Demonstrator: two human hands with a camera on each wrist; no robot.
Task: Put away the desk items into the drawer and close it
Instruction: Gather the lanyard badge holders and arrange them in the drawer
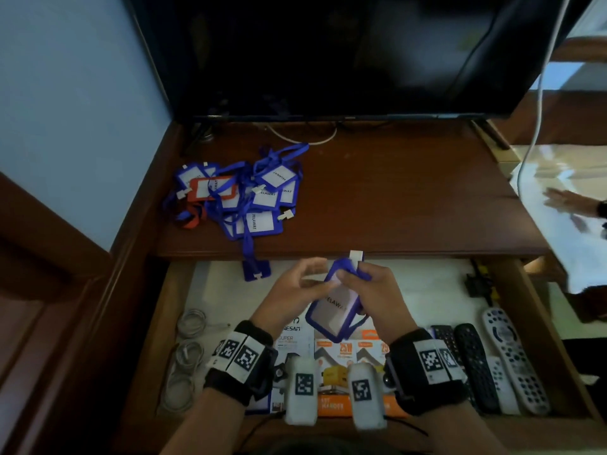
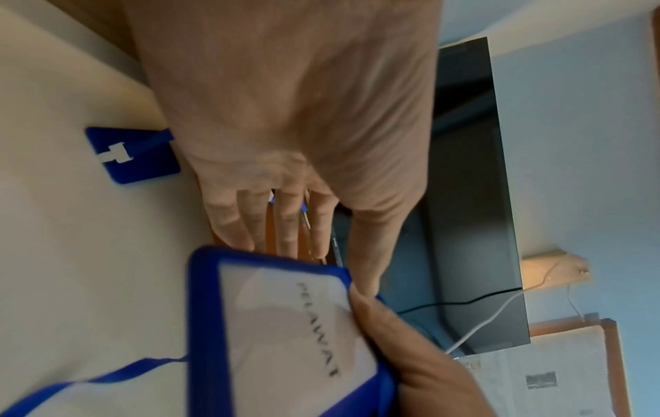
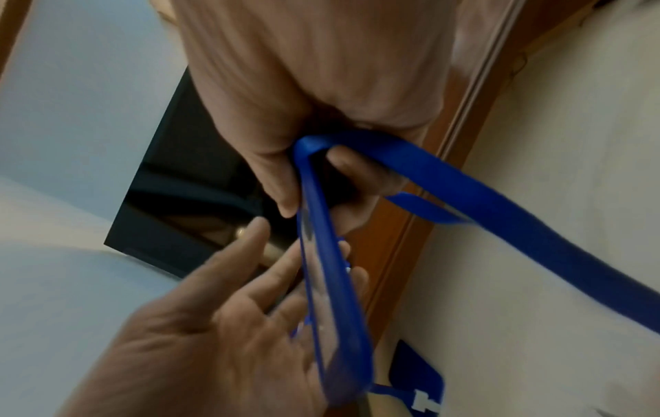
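Over the open drawer (image 1: 528, 326) my right hand (image 1: 352, 274) grips the top of a blue badge holder (image 1: 335, 307) marked PELAWAT, thumb on its face. Its blue lanyard (image 3: 500, 203) trails from that hand (image 3: 310, 175). My left hand (image 1: 320, 274) is beside it with straight fingers (image 2: 285, 223) touching the holder's (image 2: 285, 324) left edge. A pile of blue badge holders and one red one (image 1: 236, 192) lies on the desk at the left. One more blue holder (image 1: 257, 270) hangs over the desk edge into the drawer.
The drawer holds several remotes (image 1: 492, 362) at the right, charger boxes (image 1: 345, 356) in the middle, coiled grey cables (image 1: 187, 356) at the left and a black adapter (image 1: 476, 284). A dark TV (image 1: 328, 54) stands at the desk's back. Another person's hand (image 1: 571, 201) shows at the far right.
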